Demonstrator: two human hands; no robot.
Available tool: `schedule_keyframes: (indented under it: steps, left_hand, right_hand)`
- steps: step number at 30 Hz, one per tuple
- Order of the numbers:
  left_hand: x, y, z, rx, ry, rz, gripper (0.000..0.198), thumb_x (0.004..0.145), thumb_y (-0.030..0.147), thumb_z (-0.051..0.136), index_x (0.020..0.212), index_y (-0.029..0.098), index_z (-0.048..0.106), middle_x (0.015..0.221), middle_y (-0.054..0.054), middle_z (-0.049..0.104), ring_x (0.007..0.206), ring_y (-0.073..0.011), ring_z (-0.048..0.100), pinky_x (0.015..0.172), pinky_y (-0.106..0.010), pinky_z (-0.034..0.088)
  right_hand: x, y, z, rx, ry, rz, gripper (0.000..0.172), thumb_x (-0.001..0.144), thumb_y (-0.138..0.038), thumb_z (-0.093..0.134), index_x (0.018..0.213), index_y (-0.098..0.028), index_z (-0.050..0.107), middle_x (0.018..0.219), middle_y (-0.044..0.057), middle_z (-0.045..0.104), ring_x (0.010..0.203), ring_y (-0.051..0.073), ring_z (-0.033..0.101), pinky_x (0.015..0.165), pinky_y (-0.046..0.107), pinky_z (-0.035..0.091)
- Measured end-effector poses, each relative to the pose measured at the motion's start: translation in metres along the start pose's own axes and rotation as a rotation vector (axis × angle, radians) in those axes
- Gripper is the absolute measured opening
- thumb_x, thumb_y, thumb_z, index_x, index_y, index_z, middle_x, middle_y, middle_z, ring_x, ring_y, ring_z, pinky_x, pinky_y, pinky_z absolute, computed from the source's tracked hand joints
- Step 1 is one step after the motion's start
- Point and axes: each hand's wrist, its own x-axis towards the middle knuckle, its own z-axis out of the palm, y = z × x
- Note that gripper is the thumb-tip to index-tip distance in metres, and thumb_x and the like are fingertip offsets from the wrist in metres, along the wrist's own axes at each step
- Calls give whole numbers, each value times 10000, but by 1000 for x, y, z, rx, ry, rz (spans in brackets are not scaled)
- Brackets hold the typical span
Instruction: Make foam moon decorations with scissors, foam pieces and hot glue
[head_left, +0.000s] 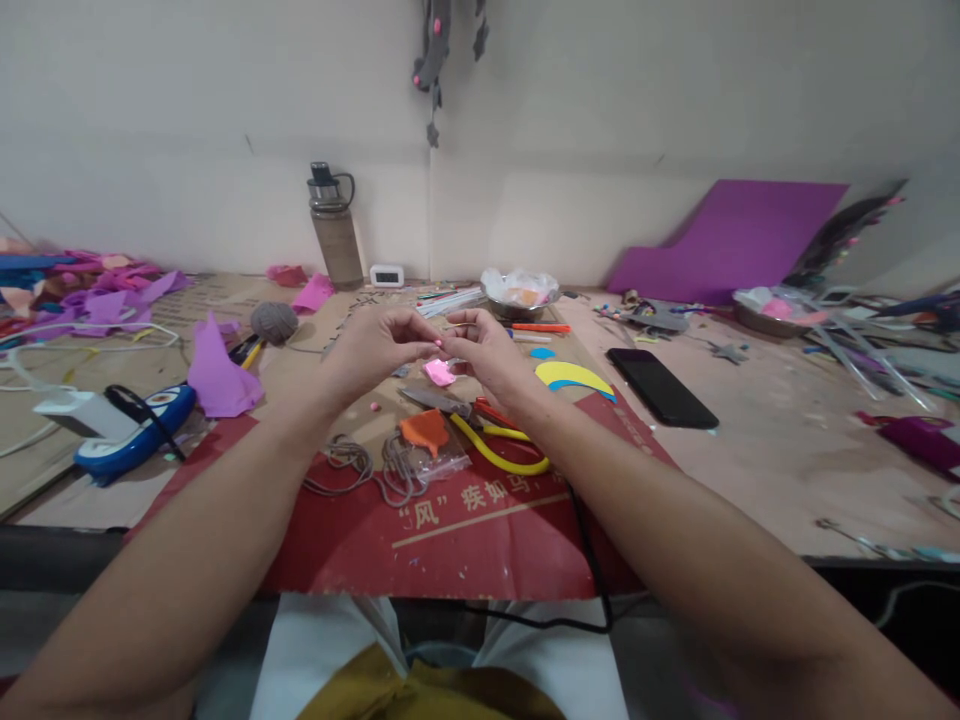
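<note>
Over the middle of the board, my left hand (379,345) pinches a tiny pink ball (438,343) between thumb and fingertips. Close against it, my right hand (484,352) has its fingers curled and pinched; a thin light-coloured bit shows at the fingertips, too small to name. Below the hands lie a bright pink piece (440,372) and a second small pink ball (375,407). Scissors with yellow and red handles (499,462) rest under my right wrist. Beside them are an orange cutout (425,431), a small clear plastic bag (448,468) and loose grey cord (346,462).
A red and brown cardboard sheet (480,560) covers the table front. To the right lie yellow and blue curved cutouts (576,377) and a black phone (661,387). Behind stand a metal bowl (520,293) and a bottle (336,235). Purple scraps (221,370) and grey yarn (274,322) lie left.
</note>
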Motion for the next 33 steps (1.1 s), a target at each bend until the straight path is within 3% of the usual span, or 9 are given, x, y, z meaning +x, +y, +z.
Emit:
schedule_keyframes:
  steps: [7, 14, 22, 26, 33]
  left_hand:
    - [-1, 10, -6, 9, 67, -38, 222, 742, 347, 723, 830, 143, 706, 719, -55, 704, 656, -136, 629, 631, -268, 508]
    - [1, 5, -3, 5, -19, 3, 204, 783, 339, 682, 856, 153, 722, 727, -46, 705, 651, -122, 616, 627, -254, 495]
    - [3, -2, -3, -93, -131, -101, 235, 797, 384, 654, 775, 156, 706, 654, -35, 676, 607, -116, 598, 580, -240, 476]
    - [3, -3, -3, -269, -51, -189, 254, 772, 399, 679, 775, 145, 684, 702, -55, 689, 618, -115, 607, 597, -248, 498]
    - [2, -3, 2, -350, -30, -175, 170, 775, 309, 693, 813, 144, 681, 763, -60, 707, 703, -132, 657, 672, -269, 543]
  right_hand:
    - [0, 2, -1, 47, 1, -22, 407, 698, -306, 720, 993, -207, 457, 812, -25, 576, 681, 101, 565, 574, 234, 434]
    - [3, 4, -1, -51, 20, -61, 409, 694, -303, 689, 1009, -208, 446, 822, -28, 568, 708, 114, 571, 601, 247, 451]
    - [-1, 6, -4, -412, 46, -420, 455, 762, -304, 684, 1128, -228, 424, 908, 5, 549, 733, 113, 543, 703, 284, 461]
    - [2, 7, -6, -342, 59, -374, 476, 740, -347, 718, 1098, -234, 424, 910, 8, 552, 770, 125, 554, 715, 287, 468]
    - [5, 6, -5, -223, 65, -283, 442, 723, -291, 725, 1050, -224, 436, 877, 3, 564, 774, 125, 563, 734, 291, 476]
